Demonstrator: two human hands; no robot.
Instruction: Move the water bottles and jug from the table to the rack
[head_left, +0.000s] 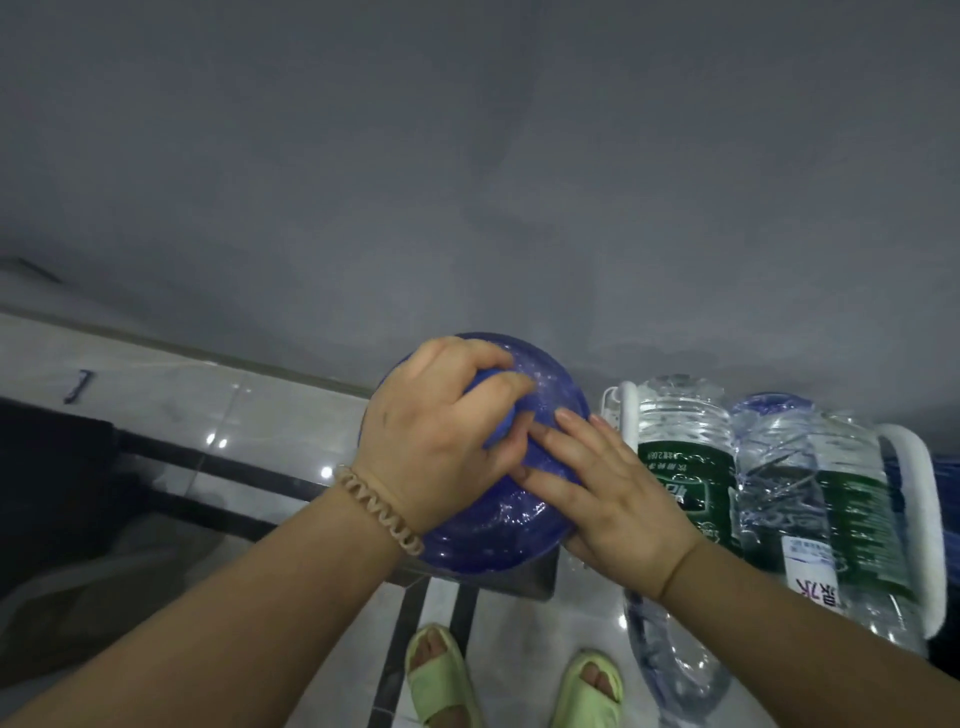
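A big blue translucent water jug (498, 525) stands upright below me, seen from above, against the grey wall. My left hand (431, 431) is wrapped around its blue neck and cap at the top. My right hand (602, 493) lies flat with spread fingers against the jug's right shoulder. To the right, two clear water bottles with green labels, one (680, 467) nearer the jug and one (831, 499) further right, stand side by side between white rack bars (909, 467). Another clear bottle (670, 654) shows lower down, partly hidden by my right forearm.
A grey metal ledge (524, 582) shows under the jug. The floor is pale tile with dark stripes (395, 654). My feet in green sandals (441, 680) stand just below the jug. A dark object (52, 467) fills the left side.
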